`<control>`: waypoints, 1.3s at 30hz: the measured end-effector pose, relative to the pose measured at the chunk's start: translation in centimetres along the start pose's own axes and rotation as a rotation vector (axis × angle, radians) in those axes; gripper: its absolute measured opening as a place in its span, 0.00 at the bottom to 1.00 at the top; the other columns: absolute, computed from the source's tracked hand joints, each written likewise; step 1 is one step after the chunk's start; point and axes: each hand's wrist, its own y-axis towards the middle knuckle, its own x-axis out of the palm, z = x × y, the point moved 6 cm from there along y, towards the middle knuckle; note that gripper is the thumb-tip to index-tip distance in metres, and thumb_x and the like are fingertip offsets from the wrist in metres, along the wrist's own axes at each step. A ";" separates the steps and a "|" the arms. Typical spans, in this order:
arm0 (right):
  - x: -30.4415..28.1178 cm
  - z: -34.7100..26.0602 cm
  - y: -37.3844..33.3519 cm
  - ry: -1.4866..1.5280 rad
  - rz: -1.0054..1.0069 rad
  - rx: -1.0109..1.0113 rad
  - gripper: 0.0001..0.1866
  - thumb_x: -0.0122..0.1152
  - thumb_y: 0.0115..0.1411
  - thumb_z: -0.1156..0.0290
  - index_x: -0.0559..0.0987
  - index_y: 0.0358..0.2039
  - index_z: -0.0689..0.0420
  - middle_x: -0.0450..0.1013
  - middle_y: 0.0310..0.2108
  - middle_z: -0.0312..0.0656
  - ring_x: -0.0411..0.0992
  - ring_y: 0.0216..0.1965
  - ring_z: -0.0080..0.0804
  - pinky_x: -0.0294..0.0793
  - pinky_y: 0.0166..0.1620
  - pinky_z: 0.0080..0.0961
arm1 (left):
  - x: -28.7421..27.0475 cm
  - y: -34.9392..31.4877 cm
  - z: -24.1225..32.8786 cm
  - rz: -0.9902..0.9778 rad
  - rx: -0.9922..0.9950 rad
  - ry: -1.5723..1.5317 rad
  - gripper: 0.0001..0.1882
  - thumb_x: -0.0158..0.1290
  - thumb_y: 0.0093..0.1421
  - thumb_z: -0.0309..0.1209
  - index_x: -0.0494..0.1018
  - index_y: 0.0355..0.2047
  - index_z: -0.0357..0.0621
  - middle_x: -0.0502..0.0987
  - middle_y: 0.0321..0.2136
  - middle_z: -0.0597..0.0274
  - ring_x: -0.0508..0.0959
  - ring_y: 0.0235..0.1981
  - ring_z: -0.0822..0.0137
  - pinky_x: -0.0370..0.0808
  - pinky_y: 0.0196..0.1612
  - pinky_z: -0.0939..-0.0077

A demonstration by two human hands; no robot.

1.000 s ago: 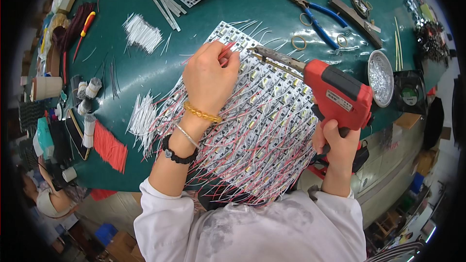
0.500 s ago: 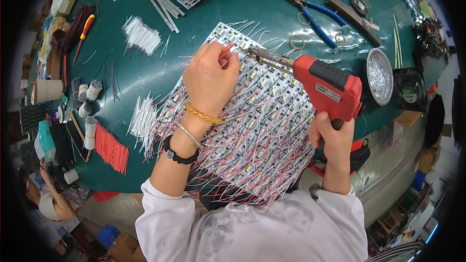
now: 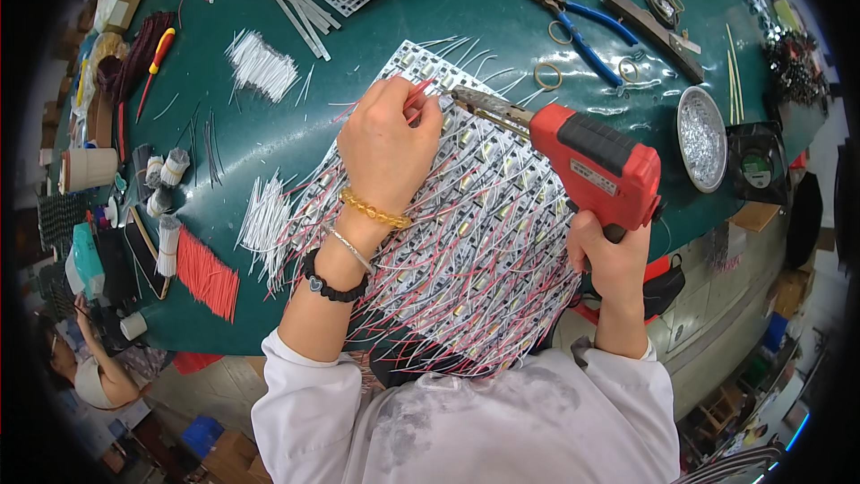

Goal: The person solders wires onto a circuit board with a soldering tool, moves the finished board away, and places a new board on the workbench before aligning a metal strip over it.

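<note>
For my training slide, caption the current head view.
Left hand pinches red wires; right hand holds a red soldering gun over a wired circuit panel.

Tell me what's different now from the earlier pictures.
The right hand has moved the red soldering gun slightly left, bringing its tip closer to the left hand. Nothing was picked up or let go. The left hand stayed put, pinching red wire; the blue-handled pliers didn't move.

We log both forearms (image 3: 313,332) extended forward, bare. Left grip (image 3: 387,139): thumb and forefinger pinched, back of hand upward. Right grip (image 3: 614,253): nearer the body, fingers curled inward, wrist nearly straight.
</note>
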 end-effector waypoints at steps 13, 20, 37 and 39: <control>-1.6 -0.8 -1.6 -0.099 0.103 -0.104 0.14 0.57 0.51 0.78 0.70 0.39 0.67 0.65 0.15 0.35 0.61 0.12 0.18 0.59 0.15 0.17 | 0.1 -0.1 -0.1 0.002 -0.001 -0.018 0.08 0.57 0.47 0.29 0.71 0.20 0.36 0.72 0.19 0.56 0.72 0.18 0.61 0.67 0.23 0.73; -10.3 -4.3 -8.3 -0.176 0.528 -0.605 0.44 0.60 0.47 0.43 0.61 0.49 0.72 0.64 0.14 0.37 0.61 0.11 0.21 0.62 0.18 0.18 | -0.2 0.0 0.0 -0.016 0.002 0.001 0.09 0.56 0.49 0.30 0.72 0.22 0.35 0.73 0.20 0.57 0.73 0.19 0.65 0.68 0.24 0.75; -5.6 -1.3 -5.6 -0.144 0.343 -0.318 0.42 0.53 0.53 0.43 0.61 0.49 0.74 0.58 0.09 0.34 0.55 0.08 0.19 0.57 0.15 0.16 | 1.1 -0.7 1.5 -0.135 0.026 0.017 0.08 0.55 0.49 0.29 0.70 0.22 0.35 0.73 0.21 0.56 0.72 0.19 0.64 0.67 0.24 0.75; -4.1 -0.5 -4.9 -0.149 0.255 -0.187 0.46 0.56 0.48 0.40 0.61 0.49 0.75 0.60 0.09 0.35 0.56 0.08 0.19 0.57 0.13 0.16 | 1.2 -0.8 1.2 -0.127 0.012 0.007 0.08 0.55 0.48 0.28 0.70 0.21 0.35 0.72 0.19 0.59 0.70 0.17 0.69 0.66 0.23 0.78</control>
